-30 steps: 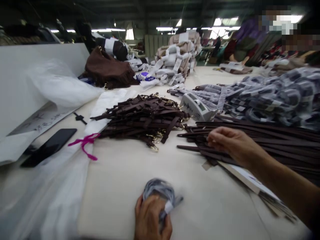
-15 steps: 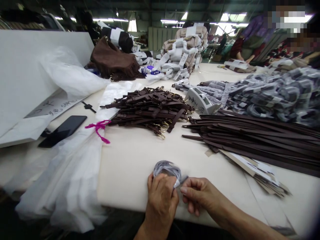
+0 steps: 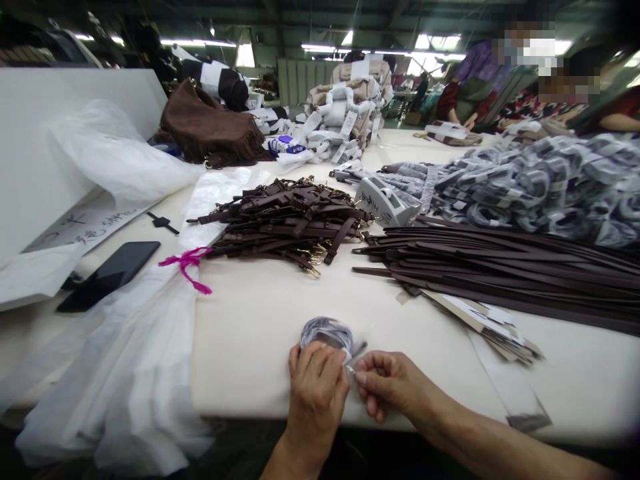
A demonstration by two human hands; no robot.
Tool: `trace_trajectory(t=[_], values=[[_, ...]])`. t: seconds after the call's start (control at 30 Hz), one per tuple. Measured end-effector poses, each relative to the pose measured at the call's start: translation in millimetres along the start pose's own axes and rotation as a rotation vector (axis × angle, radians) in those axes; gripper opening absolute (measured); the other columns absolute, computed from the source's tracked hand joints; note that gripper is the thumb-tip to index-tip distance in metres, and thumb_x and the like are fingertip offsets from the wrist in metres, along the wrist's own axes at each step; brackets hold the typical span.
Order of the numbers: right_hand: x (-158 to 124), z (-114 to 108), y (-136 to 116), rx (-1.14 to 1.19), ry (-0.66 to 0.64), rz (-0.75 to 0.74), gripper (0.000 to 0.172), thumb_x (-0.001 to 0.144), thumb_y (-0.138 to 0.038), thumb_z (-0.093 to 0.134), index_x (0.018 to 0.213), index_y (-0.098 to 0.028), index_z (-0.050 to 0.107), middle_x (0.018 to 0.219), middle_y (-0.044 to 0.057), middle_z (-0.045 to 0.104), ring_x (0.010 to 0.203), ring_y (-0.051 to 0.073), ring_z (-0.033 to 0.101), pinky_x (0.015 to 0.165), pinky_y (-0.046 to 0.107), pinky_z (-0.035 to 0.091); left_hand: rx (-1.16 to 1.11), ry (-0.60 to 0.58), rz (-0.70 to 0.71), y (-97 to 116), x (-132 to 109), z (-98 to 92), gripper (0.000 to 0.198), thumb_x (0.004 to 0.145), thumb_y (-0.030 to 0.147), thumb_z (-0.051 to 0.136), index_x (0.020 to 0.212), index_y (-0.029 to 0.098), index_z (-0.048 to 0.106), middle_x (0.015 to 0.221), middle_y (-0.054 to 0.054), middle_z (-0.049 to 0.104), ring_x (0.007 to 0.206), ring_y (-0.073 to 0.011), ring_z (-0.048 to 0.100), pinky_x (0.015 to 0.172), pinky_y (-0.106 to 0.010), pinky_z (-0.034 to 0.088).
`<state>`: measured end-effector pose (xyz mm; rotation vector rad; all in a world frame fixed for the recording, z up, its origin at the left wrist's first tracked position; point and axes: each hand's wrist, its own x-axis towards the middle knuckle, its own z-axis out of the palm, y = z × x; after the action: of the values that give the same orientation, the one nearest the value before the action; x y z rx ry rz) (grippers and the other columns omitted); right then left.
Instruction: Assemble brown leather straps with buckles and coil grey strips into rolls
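Observation:
Near the front edge of the pale table [image 3: 240, 360] lies a coiled strap in clear plastic wrap [image 3: 327, 330]. My left hand [image 3: 319, 387] is closed over its near side and presses it against the table. Just to the right, my right hand [image 3: 383, 383] pinches a thin clear end of plastic or tape that sticks out from the coil; its exact shape is blurred. Beyond the hands is a heap of brown straps with gold clips [image 3: 295, 220]. A tape dispenser [image 3: 385, 203] with handwriting stands behind them.
Long dark straps [image 3: 500, 267] and cards [image 3: 480, 317] lie at right, below many wrapped coils [image 3: 540, 183]. Plastic bags [image 3: 135, 387] with a pink tie [image 3: 189, 261], a phone [image 3: 110, 275] and a brown bag [image 3: 213, 127] are at left. People work at back right.
The view has shifted, so most background things appear further left. My right hand still pinches beside the coil, and my left hand stays on it.

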<state>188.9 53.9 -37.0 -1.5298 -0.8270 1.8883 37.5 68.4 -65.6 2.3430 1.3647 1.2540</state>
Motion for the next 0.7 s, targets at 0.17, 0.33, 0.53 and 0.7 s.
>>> trace_trajectory(t=[0.17,0.33,0.53,0.7], values=[[-19,7,-11,0.123,0.043,-0.185,0.040,0.063,-0.031,0.072,0.088,-0.018,0.044,0.058,-0.007,0.057,0.046,0.008,0.053,0.044,0.019,0.040,-0.172,-0.063,-0.096,3,18,-20.5,0.018,0.076,0.012,0.057,0.092,0.018,0.061,0.087,-0.002,0.064,0.086,-0.0163,0.058,0.078,-0.028,0.046],[-35,10,-26,0.143,0.072,-0.292,0.038,0.066,-0.028,0.069,0.079,-0.020,0.034,0.060,-0.008,0.058,0.047,0.008,0.054,0.045,0.019,0.040,-0.327,-0.195,-0.389,19,35,-39.9,0.017,0.077,0.023,0.059,0.094,0.020,0.063,0.093,-0.003,0.064,0.088,-0.0157,0.059,0.080,-0.025,0.045],[-36,13,-29,0.140,0.105,-0.409,0.040,0.065,-0.033,0.070,0.078,-0.020,0.034,0.064,-0.005,0.059,0.044,0.009,0.052,0.043,0.021,0.041,-0.760,-0.315,-0.748,36,44,-48.7,0.025,0.073,0.033,0.065,0.091,0.016,0.063,0.083,-0.003,0.065,0.073,-0.0112,0.056,0.068,-0.020,0.043],[-31,2,-24,-0.237,0.360,-0.607,0.044,0.067,-0.046,0.069,0.084,-0.021,0.038,0.072,0.001,0.057,0.057,0.018,0.058,0.045,0.029,0.045,-1.078,-0.366,-0.961,43,52,-56.8,0.033,0.066,0.032,0.072,0.089,0.012,0.061,0.077,-0.002,0.062,0.060,-0.0067,0.050,0.056,-0.017,0.038]])
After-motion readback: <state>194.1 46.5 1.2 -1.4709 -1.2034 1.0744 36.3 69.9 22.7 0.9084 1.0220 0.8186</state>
